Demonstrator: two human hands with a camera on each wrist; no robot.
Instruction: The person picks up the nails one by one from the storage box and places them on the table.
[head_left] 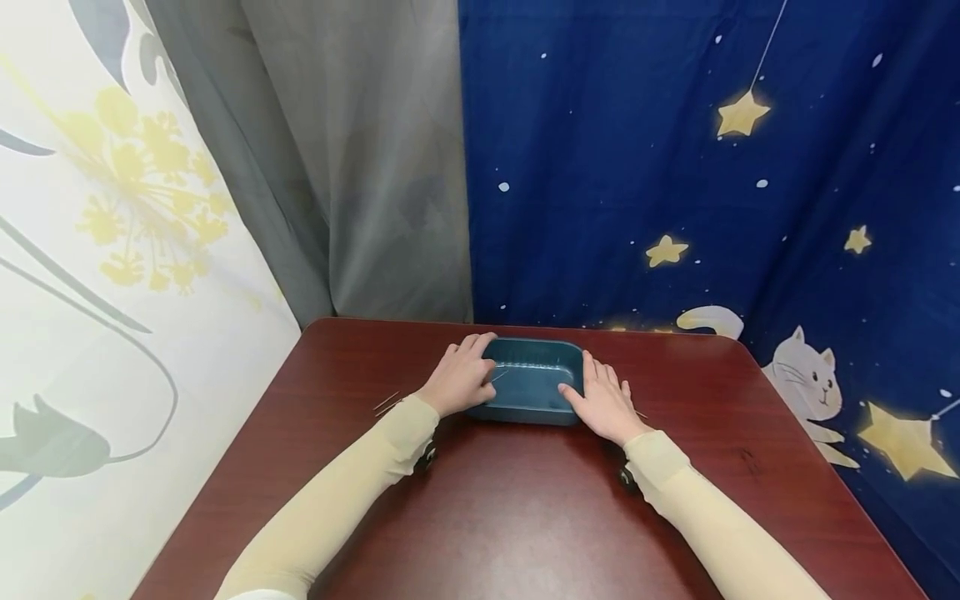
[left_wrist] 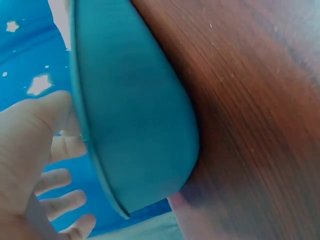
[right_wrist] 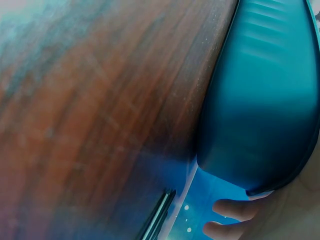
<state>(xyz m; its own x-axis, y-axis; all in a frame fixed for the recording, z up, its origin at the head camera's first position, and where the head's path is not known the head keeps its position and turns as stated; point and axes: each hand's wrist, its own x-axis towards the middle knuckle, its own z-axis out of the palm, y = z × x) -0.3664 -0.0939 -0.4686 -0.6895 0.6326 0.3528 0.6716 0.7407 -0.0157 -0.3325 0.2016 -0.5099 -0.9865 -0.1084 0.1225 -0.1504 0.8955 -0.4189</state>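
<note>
A dark teal rectangular plastic basin (head_left: 531, 383) stands near the far edge of the table. At its left end is my left hand (head_left: 461, 379), which grips the rim; in the left wrist view the thumb (left_wrist: 55, 107) lies against that rim and the other fingers show beyond it. My right hand (head_left: 603, 398) holds the right end, thumb over the rim and fingers along the outer wall. A thin light line shows inside the basin near the left fingers; what it is cannot be told.
Thin rods (head_left: 387, 402) lie on the red-brown table (head_left: 517, 517) left of the basin. A slim dark stick-like thing (right_wrist: 159, 215) lies to its right, mostly hidden by the right hand in the head view. Grey (head_left: 397, 167) and blue curtains (head_left: 600, 167) hang behind.
</note>
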